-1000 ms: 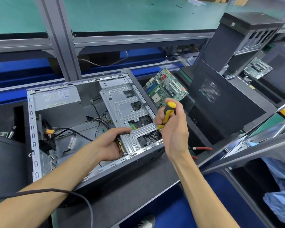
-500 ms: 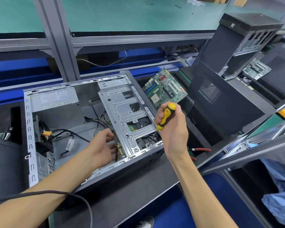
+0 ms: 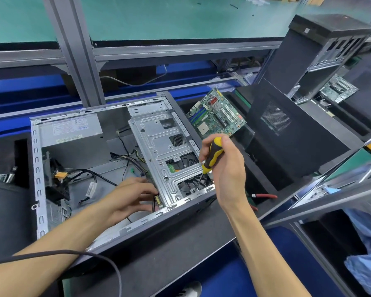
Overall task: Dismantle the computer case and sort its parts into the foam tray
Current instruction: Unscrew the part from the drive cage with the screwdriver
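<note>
The open computer case [image 3: 37, 168] lies on its side in front of me, with a power supply [image 3: 69, 129] at its back left and loose cables inside. A silver metal drive bracket [image 3: 159, 151] fills its right half, above a black fan. My right hand [image 3: 225, 168] grips a yellow-and-black screwdriver [image 3: 212, 154], tip down at the bracket's near right corner. My left hand [image 3: 131, 198] reaches inside the case at the bracket's left edge, fingers touching a small connector there. A green motherboard [image 3: 216, 114] leans in the black foam tray [image 3: 263, 172] to the right.
A black side panel [image 3: 287, 133] stands in the foam tray behind the motherboard. Red-handled pliers [image 3: 263, 196] lie near my right wrist. A second dismantled case [image 3: 321, 43] and board sit at far right. A black cable crosses my left forearm. Aluminium frame posts stand behind.
My left hand let go of the bracket's near edge and moved down to its left side inside the case. My right hand keeps the screwdriver at the same corner.
</note>
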`<action>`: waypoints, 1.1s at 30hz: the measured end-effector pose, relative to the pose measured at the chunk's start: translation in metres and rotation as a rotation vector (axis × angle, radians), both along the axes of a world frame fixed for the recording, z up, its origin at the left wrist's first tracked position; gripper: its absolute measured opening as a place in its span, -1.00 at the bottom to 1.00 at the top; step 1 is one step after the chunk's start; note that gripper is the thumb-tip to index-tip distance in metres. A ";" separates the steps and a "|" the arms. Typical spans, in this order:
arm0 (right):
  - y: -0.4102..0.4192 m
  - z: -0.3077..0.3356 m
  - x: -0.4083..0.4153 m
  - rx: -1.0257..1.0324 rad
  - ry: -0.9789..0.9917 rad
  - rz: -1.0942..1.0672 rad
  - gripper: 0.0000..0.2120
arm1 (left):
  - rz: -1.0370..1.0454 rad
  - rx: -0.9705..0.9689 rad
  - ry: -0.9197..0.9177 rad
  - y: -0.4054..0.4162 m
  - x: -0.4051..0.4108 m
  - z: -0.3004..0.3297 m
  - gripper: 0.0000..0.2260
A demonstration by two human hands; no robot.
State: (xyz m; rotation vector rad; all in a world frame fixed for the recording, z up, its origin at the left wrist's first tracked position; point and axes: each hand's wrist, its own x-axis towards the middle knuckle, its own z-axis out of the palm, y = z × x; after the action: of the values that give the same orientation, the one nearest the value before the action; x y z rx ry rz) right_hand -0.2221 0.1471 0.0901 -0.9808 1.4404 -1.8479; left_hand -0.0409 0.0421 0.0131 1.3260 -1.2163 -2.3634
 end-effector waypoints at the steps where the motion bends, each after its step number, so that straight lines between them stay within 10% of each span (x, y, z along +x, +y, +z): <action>1: 0.000 0.001 0.000 0.001 0.001 0.013 -0.67 | -0.007 -0.029 -0.005 0.001 -0.002 0.000 -0.80; 33: 0.012 0.003 0.008 -0.031 0.014 0.079 -0.79 | -0.060 -0.088 0.007 0.001 -0.004 0.002 -0.76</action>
State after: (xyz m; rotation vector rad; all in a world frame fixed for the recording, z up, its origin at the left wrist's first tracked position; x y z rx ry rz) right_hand -0.2140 0.1589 0.0934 -1.0526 1.3655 -1.8149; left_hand -0.0450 0.0427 0.0154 1.2707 -1.3594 -2.3232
